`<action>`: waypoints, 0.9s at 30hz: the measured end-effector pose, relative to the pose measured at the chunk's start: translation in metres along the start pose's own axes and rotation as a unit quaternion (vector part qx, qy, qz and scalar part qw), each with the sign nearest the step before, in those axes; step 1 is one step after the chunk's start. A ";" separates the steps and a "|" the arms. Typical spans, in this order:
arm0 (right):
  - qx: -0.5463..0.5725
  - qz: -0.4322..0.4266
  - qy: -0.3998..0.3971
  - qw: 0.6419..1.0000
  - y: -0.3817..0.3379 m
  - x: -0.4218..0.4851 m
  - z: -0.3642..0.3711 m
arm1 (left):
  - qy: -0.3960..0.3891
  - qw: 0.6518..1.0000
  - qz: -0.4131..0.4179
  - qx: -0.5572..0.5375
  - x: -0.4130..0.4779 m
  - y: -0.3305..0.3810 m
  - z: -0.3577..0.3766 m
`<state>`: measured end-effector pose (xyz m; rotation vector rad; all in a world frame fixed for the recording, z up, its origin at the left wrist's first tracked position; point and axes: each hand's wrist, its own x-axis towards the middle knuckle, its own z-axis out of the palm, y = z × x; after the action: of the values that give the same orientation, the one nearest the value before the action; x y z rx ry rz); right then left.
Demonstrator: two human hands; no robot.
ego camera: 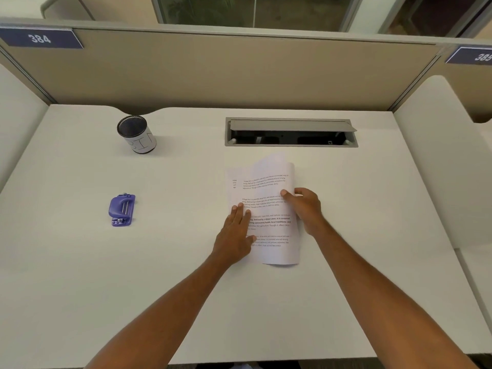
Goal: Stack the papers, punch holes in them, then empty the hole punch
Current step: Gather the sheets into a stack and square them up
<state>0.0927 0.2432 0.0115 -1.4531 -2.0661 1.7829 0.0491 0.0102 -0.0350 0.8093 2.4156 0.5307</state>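
Note:
Printed white papers (pixel 266 187) lie in a loose pile at the middle of the white desk (pixel 186 262). My left hand (pixel 235 235) rests flat on their left edge, fingers together and pressing down. My right hand (pixel 306 209) grips the right edge of the top sheets, thumb over the text, and that edge curls up off the desk. A purple hole punch (pixel 122 209) lies on the desk well to the left, apart from both hands. A small mesh cup marked BIN (pixel 137 134) stands upright at the back left.
An open grey cable tray (pixel 291 132) is sunk into the desk just behind the papers. A beige divider panel (pixel 226 70) closes the back. White side panels (pixel 436 155) border the desk left and right.

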 end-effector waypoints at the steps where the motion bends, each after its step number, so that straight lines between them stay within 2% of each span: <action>1: -0.013 -0.005 0.003 1.000 -0.001 0.001 -0.003 | 0.000 1.000 0.001 0.000 0.000 0.000 0.000; 4: -0.050 -0.009 0.004 0.999 0.001 0.008 -0.009 | 0.003 1.000 0.003 0.001 0.000 -0.001 0.002; 11: -0.053 -0.008 -0.016 0.998 0.003 0.010 -0.016 | -0.001 1.000 0.008 -0.026 0.001 -0.004 -0.004; 17: 0.003 -0.029 -0.067 0.997 0.006 0.006 -0.030 | 0.086 0.988 -0.047 -0.118 0.008 -0.016 -0.029; 20: 0.034 -0.042 -0.101 0.993 0.003 0.001 -0.037 | 0.125 0.963 -0.109 -0.212 0.014 -0.020 -0.048; 23: 0.067 -0.043 -0.118 0.990 0.000 -0.004 -0.043 | 0.127 0.930 -0.160 -0.306 0.021 -0.020 -0.066; 25: 0.089 -0.042 -0.123 0.987 0.000 -0.006 -0.045 | 0.122 0.905 -0.154 -0.376 0.021 -0.022 -0.075; 27: 0.109 -0.045 -0.131 0.984 -0.001 -0.009 -0.045 | 0.091 0.871 -0.115 -0.468 0.021 -0.022 -0.083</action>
<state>0.1232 0.2711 0.0321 -1.1039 -1.9281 2.1813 -0.0240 -0.0089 0.0105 0.0414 1.9674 1.5463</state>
